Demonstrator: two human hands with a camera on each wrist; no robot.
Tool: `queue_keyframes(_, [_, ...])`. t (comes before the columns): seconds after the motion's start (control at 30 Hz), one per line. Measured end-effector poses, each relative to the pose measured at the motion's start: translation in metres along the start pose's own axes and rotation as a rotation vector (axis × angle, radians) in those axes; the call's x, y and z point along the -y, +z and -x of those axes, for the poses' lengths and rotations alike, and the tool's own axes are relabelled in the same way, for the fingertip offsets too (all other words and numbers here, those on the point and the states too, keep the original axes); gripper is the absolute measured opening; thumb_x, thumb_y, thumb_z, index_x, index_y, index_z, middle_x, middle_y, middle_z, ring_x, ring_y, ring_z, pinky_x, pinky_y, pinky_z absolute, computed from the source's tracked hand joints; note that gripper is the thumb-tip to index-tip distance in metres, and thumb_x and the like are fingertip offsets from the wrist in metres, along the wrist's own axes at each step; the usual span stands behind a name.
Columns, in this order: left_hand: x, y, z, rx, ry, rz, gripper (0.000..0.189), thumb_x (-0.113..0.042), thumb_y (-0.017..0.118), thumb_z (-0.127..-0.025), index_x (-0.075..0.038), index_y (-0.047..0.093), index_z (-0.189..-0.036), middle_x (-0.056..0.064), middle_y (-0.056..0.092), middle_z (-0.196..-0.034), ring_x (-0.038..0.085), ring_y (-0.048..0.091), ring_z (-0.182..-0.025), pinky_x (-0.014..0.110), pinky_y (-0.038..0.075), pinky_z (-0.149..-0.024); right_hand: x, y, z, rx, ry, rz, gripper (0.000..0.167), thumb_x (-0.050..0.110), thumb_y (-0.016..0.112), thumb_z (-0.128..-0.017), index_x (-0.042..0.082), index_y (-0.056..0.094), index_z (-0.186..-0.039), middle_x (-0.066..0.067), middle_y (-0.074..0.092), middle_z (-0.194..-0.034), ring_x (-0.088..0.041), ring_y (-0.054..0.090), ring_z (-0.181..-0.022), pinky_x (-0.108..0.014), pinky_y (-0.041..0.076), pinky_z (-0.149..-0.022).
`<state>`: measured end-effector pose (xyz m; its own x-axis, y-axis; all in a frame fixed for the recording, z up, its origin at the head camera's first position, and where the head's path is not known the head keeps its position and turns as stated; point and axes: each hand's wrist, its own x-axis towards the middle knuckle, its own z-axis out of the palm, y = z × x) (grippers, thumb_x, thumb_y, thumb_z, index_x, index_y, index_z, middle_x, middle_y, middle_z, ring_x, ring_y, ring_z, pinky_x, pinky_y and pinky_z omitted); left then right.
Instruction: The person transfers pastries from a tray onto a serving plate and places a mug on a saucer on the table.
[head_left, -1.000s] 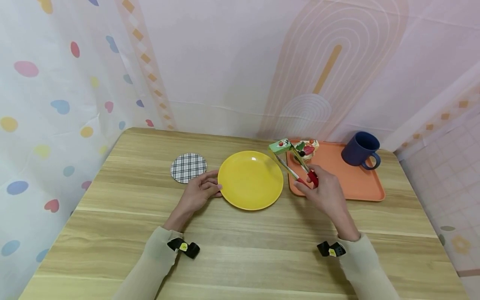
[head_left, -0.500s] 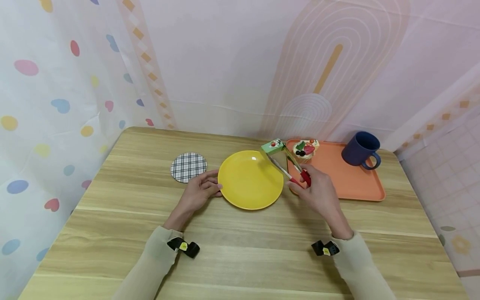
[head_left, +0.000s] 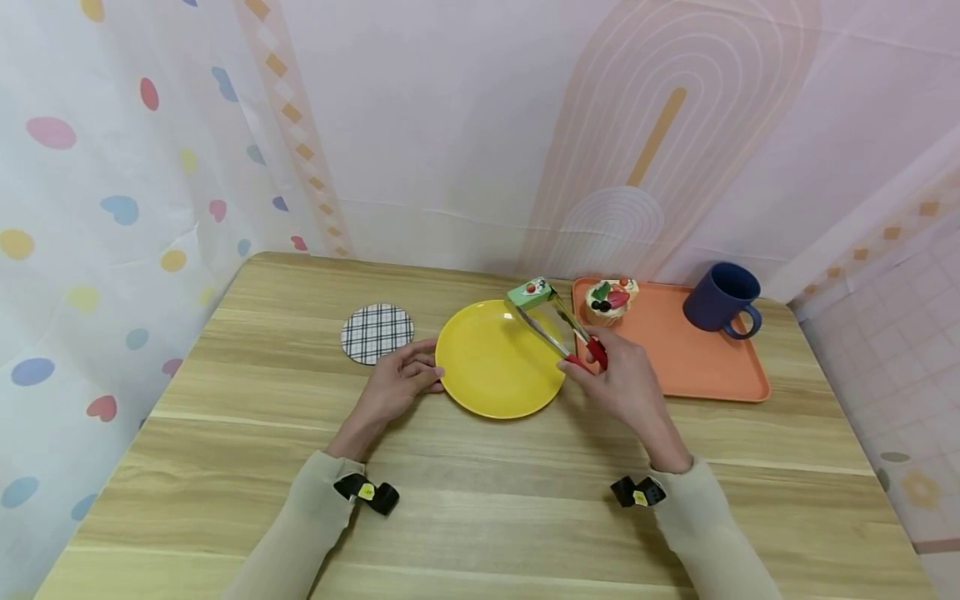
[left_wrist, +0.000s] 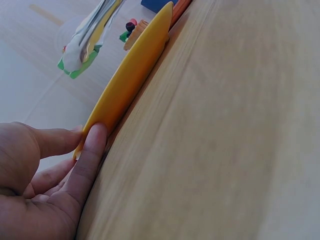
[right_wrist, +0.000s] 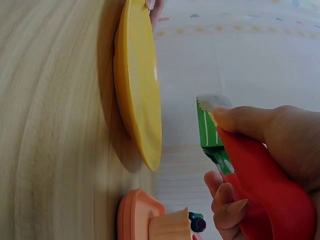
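Note:
My left hand (head_left: 397, 383) pinches the left rim of a round yellow plate (head_left: 491, 371), which lies on the table. In the left wrist view, fingers lie on both faces of the plate's edge (left_wrist: 127, 82). With my right hand (head_left: 626, 379) I grip red-handled metal tongs (head_left: 542, 332); the red handles (right_wrist: 250, 170) fill much of the right wrist view. Between the tong tips is a small green cake slice (head_left: 529, 293) with a white and red topping. It is held up in the air and overlaps the plate's far edge in the head view.
An orange tray (head_left: 697, 362) lies right of the plate. It bears a fruit-topped cupcake (head_left: 602, 312), a small slice-like piece (head_left: 627, 287) behind it, and a dark blue mug (head_left: 712, 298). A round checked coaster (head_left: 377, 333) lies left of the plate. A patterned curtain backs the table.
My right hand has moved left, carrying the tongs and green cake slice from beside the tray to over the plate's far edge. My left hand and the plate stay put.

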<state>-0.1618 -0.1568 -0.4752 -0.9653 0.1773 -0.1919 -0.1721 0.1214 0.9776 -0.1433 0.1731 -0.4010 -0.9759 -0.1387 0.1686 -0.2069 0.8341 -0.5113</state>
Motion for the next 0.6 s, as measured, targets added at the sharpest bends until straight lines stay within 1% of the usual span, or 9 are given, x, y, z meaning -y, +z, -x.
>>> queue_keyframes(0.17, [-0.0001,0.0004,-0.0005,0.000,-0.001,-0.003,0.053,-0.003,0.066,-0.099,-0.006,0.050,-0.149,0.020,0.062,-0.118,0.011,0.070,-0.089,0.028,0.067,-0.082,0.0021,0.0028,-0.0012,0.010,-0.006,-0.011,0.059,0.038,0.084,-0.086,0.003,0.064,-0.130,-0.009,0.058,-0.078,-0.018,0.048,-0.068,-0.024,0.035,-0.054])
queue_keyframes(0.4, [0.0009,0.0001,-0.0013,-0.001,-0.004,-0.007,0.053,-0.003,0.066,-0.099,-0.006,0.050,-0.149,0.020,0.062,-0.119,0.011,0.070,-0.090,0.029,0.067,-0.083,0.0024,0.0056,-0.0025,0.032,-0.026,-0.036,0.050,0.036,0.084,-0.086,0.004,0.065,-0.120,-0.009,0.058,-0.074,-0.015,0.047,-0.064,-0.023,0.034,-0.053])
queue_keyframes(0.6, [0.0010,-0.0001,-0.0011,-0.003,-0.011,-0.004,0.053,-0.003,0.066,-0.099,-0.006,0.050,-0.149,0.019,0.062,-0.118,0.012,0.070,-0.090,0.029,0.067,-0.083,0.0050,0.0071,-0.0030,0.071,-0.010,-0.050,0.056,0.037,0.085,-0.086,0.004,0.065,-0.126,-0.008,0.057,-0.075,-0.016,0.046,-0.064,-0.022,0.032,-0.051])
